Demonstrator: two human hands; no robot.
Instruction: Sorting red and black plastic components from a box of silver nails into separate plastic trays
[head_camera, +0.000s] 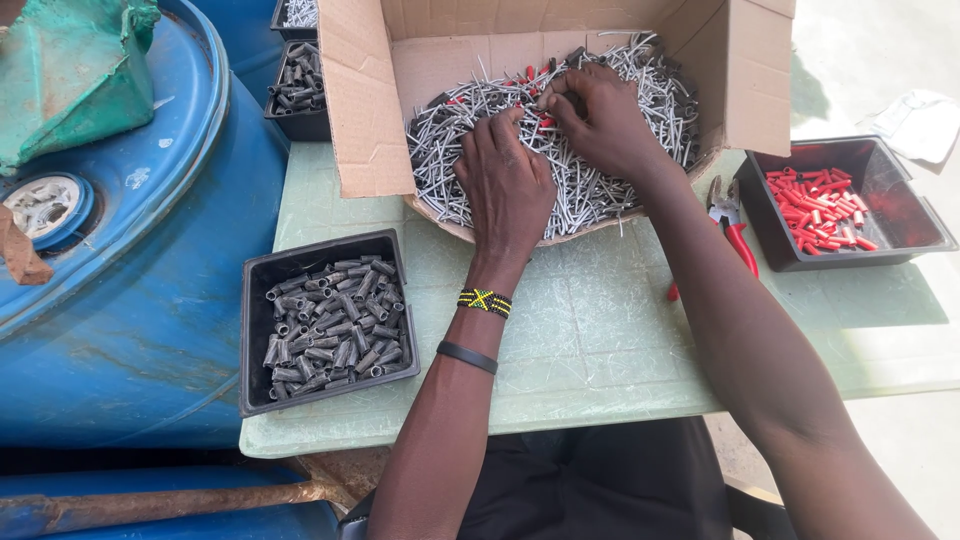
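Both hands work inside the cardboard box (380, 110) on the counter (600, 340). The left hand (505, 185) rests curled on thin, bent silver metal pins (600, 185); the right hand (605, 120) pinches several, red sleeves scattered among them.

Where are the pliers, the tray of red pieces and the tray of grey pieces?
pliers (741, 245): head view, on a red handle.
tray of red pieces (905, 215): head view, on the bare black floor at its right.
tray of grey pieces (252, 340): head view, on the left rim.

Bright daylight, sharp focus, hard shadows
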